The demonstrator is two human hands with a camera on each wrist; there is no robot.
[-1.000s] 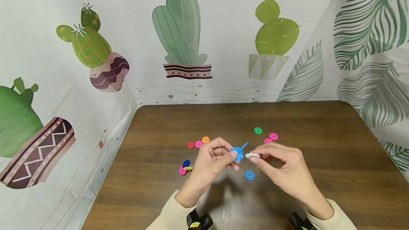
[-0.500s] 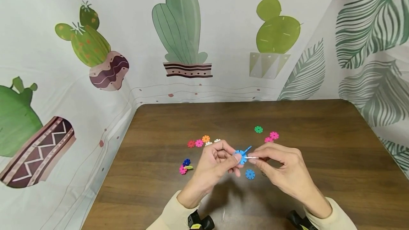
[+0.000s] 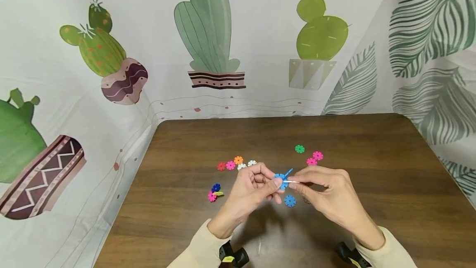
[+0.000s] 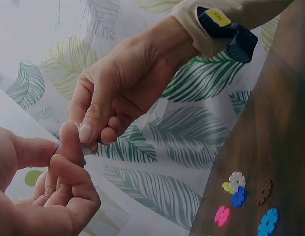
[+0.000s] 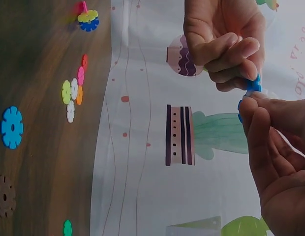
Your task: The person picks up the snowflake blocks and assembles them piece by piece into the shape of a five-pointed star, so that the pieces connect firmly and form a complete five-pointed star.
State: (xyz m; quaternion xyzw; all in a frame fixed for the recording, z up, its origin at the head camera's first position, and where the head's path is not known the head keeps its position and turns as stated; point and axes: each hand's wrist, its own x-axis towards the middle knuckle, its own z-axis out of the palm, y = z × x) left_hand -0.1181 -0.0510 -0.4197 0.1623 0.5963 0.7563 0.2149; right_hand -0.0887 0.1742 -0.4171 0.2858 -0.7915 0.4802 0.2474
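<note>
Pinching, left hand is holding blue disc and right hand white disc — both likely light, stiff, best gripped by rim.

left hand and right hand close together, blue piece between them, notched discs on brown table

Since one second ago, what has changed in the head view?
The left hand has moved slightly right, bringing its blue disc up to the white disc, which the right hand has turned edge-on; they now appear to meet. Both hands kept their hold; the loose green disc stayed put.
</note>
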